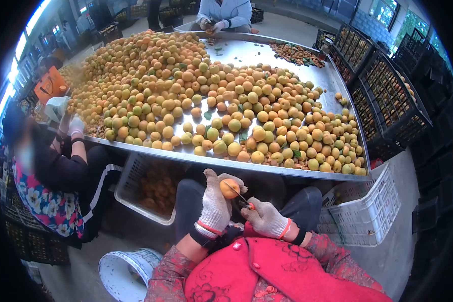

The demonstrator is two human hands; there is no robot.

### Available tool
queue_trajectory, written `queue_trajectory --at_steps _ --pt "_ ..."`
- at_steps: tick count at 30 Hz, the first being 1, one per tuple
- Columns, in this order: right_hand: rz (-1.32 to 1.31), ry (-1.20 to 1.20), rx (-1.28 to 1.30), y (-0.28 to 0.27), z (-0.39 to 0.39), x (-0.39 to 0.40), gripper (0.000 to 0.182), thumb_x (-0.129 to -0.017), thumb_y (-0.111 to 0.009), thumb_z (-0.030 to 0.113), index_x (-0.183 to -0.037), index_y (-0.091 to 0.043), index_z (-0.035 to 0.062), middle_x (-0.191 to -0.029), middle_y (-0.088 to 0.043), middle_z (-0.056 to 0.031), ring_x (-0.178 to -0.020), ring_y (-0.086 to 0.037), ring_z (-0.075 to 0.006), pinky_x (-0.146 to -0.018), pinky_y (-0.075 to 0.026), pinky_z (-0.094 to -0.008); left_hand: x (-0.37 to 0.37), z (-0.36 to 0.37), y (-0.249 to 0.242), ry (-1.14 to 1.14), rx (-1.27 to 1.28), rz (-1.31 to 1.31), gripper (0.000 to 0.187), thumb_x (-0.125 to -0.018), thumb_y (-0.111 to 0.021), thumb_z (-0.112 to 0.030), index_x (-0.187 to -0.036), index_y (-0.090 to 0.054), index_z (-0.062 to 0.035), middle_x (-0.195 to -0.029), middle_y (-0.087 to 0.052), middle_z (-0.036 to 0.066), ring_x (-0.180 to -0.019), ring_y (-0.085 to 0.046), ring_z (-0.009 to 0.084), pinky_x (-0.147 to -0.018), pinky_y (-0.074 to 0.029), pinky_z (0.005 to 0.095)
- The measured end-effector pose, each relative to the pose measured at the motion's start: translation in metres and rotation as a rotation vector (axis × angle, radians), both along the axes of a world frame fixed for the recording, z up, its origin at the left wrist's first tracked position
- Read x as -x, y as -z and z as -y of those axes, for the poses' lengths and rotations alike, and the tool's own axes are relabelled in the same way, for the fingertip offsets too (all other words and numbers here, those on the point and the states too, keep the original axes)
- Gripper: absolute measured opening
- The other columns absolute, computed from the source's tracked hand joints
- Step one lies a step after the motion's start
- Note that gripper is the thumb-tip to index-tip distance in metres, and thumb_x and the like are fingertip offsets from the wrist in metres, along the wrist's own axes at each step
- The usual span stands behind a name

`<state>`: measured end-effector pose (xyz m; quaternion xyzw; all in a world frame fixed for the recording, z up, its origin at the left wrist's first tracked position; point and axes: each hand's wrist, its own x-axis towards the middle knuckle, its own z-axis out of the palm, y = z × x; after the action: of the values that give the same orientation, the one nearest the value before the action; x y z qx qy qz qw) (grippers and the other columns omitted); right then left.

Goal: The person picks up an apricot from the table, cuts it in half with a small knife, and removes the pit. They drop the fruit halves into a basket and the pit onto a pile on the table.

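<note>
My left hand (216, 204), in a knitted work glove, is closed around an apricot (229, 188) above my lap. A small knife (242, 199) is gripped in my gloved right hand (267, 219), its blade lying against the fruit. Red-orange shows at the knife's handle, mostly hidden by my fingers. Just beyond my hands runs the front edge of a metal table (196, 160), heaped with many loose apricots (151, 85).
White crates stand under the table at left (131, 189) and right (365, 211). A white bucket (123, 272) is near my left side. Co-workers sit at the left (50, 196) and far side (226, 12). Black crates (387, 95) are stacked at right; pits (297, 54) lie in the far corner.
</note>
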<state>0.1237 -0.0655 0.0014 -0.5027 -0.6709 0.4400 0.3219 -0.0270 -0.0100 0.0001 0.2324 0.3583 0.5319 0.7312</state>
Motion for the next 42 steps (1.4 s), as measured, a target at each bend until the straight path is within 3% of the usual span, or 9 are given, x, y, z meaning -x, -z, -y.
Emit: queue_trajectory --at_steps 9,15,16,19,22,26,32,39,42 --pt "0.016 0.046 -0.132 0.003 -0.009 0.006 0.024 -0.092 -0.062 0.022 -0.086 -0.053 0.0013 -0.064 -0.059 -0.0207 -0.064 -0.063 -0.0400 -0.053 -0.046 -0.0429 0.006 0.000 0.002 0.204 0.199 0.356 0.075 -0.093 -0.028 -0.070 -0.096 -0.059 -0.0025 -0.093 -0.063 0.013 -0.091 -0.061 0.0274 -0.084 -0.049 0.0396" --pt "0.056 0.080 -0.027 -0.012 -0.014 -0.001 0.023 -0.092 -0.061 0.023 -0.087 -0.053 0.0025 -0.066 -0.059 -0.0207 -0.066 -0.063 -0.0405 -0.055 -0.047 -0.0432 0.007 -0.004 -0.011 0.154 -0.360 -0.045 0.054 -0.095 -0.057 -0.040 -0.130 -0.046 -0.0014 -0.110 -0.062 0.015 -0.109 -0.058 0.0248 -0.104 -0.039 0.0358" --pt "0.052 0.078 -0.038 -0.013 -0.014 -0.001 0.023 -0.092 -0.061 0.023 -0.087 -0.053 0.0025 -0.066 -0.059 -0.0208 -0.066 -0.063 -0.0406 -0.055 -0.047 -0.0434 0.013 -0.003 -0.014 0.207 -0.372 -0.065 0.054 -0.093 -0.062 -0.023 -0.137 -0.039 -0.0019 -0.114 -0.060 0.013 -0.111 -0.057 0.0231 -0.105 -0.039 0.0362" --pt "0.011 0.090 -0.091 -0.010 -0.013 0.001 0.022 -0.092 -0.061 0.023 -0.089 -0.053 0.0027 -0.066 -0.060 -0.0207 -0.067 -0.063 -0.0408 -0.055 -0.047 -0.0437 0.013 -0.002 -0.029 0.230 -0.355 -0.143 0.053 -0.095 -0.059 -0.034 -0.133 -0.042 -0.0011 -0.112 -0.061 0.015 -0.114 -0.056 0.0259 -0.104 -0.040 0.0387" --pt "-0.068 0.139 -0.145 0.002 -0.012 0.006 0.021 -0.093 -0.061 0.023 -0.090 -0.054 0.0030 -0.067 -0.061 -0.0205 -0.069 -0.064 -0.0410 -0.056 -0.048 -0.0435 0.004 0.002 -0.014 0.297 -0.152 0.228 0.049 -0.099 -0.051 -0.040 -0.126 -0.046 0.0007 -0.115 -0.059 0.015 -0.118 -0.053 0.0274 -0.102 -0.042 0.0406" --pt "-0.030 0.167 -0.155 0.008 -0.015 0.005 0.021 -0.093 -0.061 0.024 -0.092 -0.056 0.0033 -0.071 -0.063 -0.0209 -0.072 -0.065 -0.0405 -0.058 -0.049 -0.0427 -0.001 0.002 -0.015 0.337 -0.001 0.377 0.066 -0.097 -0.042 -0.057 -0.126 -0.047 0.0013 -0.113 -0.061 0.017 -0.116 -0.054 0.0303 -0.101 -0.042 0.0434" --pt "-0.037 0.173 -0.027 0.009 -0.013 0.005 0.025 -0.092 -0.061 0.025 -0.097 -0.058 0.0009 -0.071 -0.063 -0.0226 -0.072 -0.065 -0.0407 -0.058 -0.050 -0.0440 -0.006 -0.008 -0.003 0.185 -0.208 0.063 0.064 -0.097 -0.040 -0.058 -0.129 -0.047 -0.0020 -0.106 -0.065 0.017 -0.116 -0.054 0.0329 -0.103 -0.041 0.0435" --pt "-0.037 0.236 -0.283 0.026 -0.015 0.010 0.023 -0.093 -0.061 0.024 -0.089 -0.055 0.0022 -0.069 -0.062 -0.0218 -0.069 -0.064 -0.0409 -0.056 -0.048 -0.0441 -0.009 -0.001 -0.017 0.290 0.075 0.350 0.061 -0.100 -0.034 -0.054 -0.130 -0.044 -0.0015 -0.103 -0.066 0.018 -0.114 -0.056 0.0319 -0.103 -0.041 0.0417" --pt "-0.150 0.208 -0.048 0.021 -0.014 0.005 0.024 -0.093 -0.061 0.025 -0.089 -0.055 0.0018 -0.069 -0.062 -0.0213 -0.067 -0.063 -0.0409 -0.055 -0.048 -0.0444 -0.011 -0.005 -0.007 0.261 0.001 0.207 0.060 -0.101 -0.035 -0.052 -0.131 -0.044 -0.0012 -0.109 -0.065 0.018 -0.113 -0.057 0.0303 -0.103 -0.040 0.0404"
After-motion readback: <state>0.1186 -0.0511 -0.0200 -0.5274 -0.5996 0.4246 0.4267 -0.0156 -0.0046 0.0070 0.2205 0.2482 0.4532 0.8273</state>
